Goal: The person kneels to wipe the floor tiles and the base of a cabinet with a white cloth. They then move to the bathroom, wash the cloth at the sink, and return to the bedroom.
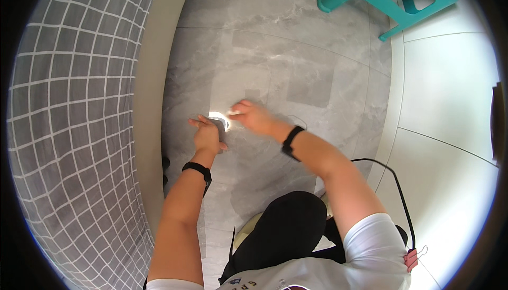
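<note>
My left hand [207, 137] is low over the grey marbled tile floor [254, 163], its fingers and thumb spread. Just beyond it glows a bright white curved shape [220, 119], perhaps the lit rim of a round object; whether the hand grips it cannot be told. My right hand [254, 117] is blurred, to the right of the bright shape. A small whitish thing [234, 112] shows between its thumb and fingers, too blurred to name. Black bands [293, 143] circle both wrists.
A teal plastic stool [420, 16] stands at the upper right by the white tiled wall [440, 87]. Along the left hangs grey checked fabric [79, 103] over a beige edge [151, 91]. A black cable [399, 182] runs to a red binder clip [411, 260] on my sleeve.
</note>
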Motion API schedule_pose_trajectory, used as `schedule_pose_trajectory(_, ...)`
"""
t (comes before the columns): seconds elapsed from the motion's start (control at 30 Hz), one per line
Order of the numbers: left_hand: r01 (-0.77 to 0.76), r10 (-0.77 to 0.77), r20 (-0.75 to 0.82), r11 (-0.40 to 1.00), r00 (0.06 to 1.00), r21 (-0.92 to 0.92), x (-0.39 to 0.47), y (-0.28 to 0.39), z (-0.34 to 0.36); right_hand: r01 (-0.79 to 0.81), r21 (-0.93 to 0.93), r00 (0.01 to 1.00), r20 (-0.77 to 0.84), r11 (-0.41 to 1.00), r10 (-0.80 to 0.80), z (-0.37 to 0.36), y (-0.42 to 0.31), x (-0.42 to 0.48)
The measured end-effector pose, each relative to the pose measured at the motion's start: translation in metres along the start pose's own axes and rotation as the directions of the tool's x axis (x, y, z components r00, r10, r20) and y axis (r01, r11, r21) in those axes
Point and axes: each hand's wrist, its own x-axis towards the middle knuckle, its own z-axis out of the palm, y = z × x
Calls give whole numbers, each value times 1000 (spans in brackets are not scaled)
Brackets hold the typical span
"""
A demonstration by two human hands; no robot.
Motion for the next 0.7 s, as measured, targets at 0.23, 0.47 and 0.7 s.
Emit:
schedule_pose_trajectory(0.23,4,-18,97,989,995,147,-2,18,-18,-517,172,661,-542,839,518,-39,27,-65)
schedule_pose_trajectory(0.47,-36,-7,171,969,985,245,7,20,-12,104,261,923,335,960,-191,44,-80,-182)
schedule_pose_trajectory(0.7,0,-34,155,976,987,216,11,18,-2,-830,-67,519,-458,554,722,-145,50,-281)
